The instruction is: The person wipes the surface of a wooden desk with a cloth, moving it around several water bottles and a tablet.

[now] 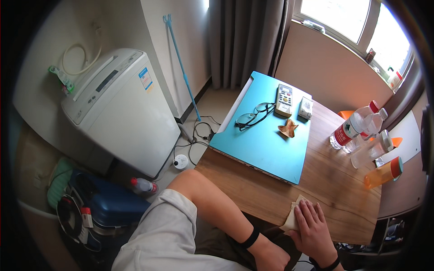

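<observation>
My right hand (310, 226) lies on the near edge of the wooden table (337, 194), fingers stretched over a folded beige cloth (290, 220) and thumb along its side. The cloth is held against the tabletop. Lower down and in front of me, below the table edge, my left hand (270, 257) is curled into a fist, back upward; whatever it may hold is hidden. Beyond the cloth lies a closed turquoise laptop (253, 151). On it are eyeglasses (246, 119), a beige remote control (284, 100), a small white box (305, 108) and a crumpled brown object (288, 129).
Along the table's right side stand a red-labelled water bottle (344, 133), a clear bottle (371, 149) and an orange bottle (383, 173). A washing machine (131, 108), blue suitcase (106, 198), floor cables (194, 142) and a blue pole (181, 65) are at left.
</observation>
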Demonstrator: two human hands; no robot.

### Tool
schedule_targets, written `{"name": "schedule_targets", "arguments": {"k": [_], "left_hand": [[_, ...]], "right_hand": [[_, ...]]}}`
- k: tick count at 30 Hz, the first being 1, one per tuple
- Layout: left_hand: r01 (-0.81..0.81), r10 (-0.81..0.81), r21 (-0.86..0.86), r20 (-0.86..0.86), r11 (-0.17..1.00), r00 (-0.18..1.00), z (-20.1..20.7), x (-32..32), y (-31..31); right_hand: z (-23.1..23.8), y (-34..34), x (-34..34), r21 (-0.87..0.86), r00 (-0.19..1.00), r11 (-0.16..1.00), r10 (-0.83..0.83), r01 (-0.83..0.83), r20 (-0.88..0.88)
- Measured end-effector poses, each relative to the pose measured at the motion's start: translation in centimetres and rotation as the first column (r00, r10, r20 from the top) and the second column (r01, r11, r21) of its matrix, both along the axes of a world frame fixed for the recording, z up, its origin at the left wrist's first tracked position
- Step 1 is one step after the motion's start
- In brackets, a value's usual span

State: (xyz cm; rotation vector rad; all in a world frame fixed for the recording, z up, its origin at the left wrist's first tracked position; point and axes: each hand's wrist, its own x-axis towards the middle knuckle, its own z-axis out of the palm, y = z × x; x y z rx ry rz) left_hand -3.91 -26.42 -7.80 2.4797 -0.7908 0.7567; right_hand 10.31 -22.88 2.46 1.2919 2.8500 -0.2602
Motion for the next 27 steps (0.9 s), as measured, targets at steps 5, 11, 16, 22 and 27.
{"name": "schedule_targets", "arguments": {"k": [5,11,16,22,27], "left_hand": [[-0.016,0.016,0.002,0.014,1.000,1.000,0.2,-0.1,0.2],[-0.024,0.024,0.017,0.004,1.000,1.000,-0.1,-0.1,0.0],[-0.017,0.018,0.052,-0.014,0.999,1.000,-0.1,0.0,-0.1],[0.059,-0.060,0.068,0.020,0.996,0.998,0.7,0.4,0.4],[0.023,-0.024,-0.006,-0.116,1.000,0.993,-0.6,-0.5,0.0]], "right_hand": [[-0.6,0.0,2.9,-0.004,0.996,0.996,-0.091,0.091,0.014],[-0.4,2.1,10.2,0.013,0.899,0.906,-0.422,0.423,0.118],[-2.3,2.1,18.6,0.120,0.730,0.738,-0.674,0.664,0.108],[-2.9,1.6,20.9,0.248,0.744,0.761,-0.644,0.599,0.180],[-1.7,2.9,10.8,0.233,0.894,0.867,-0.447,0.440,-0.023]]}}
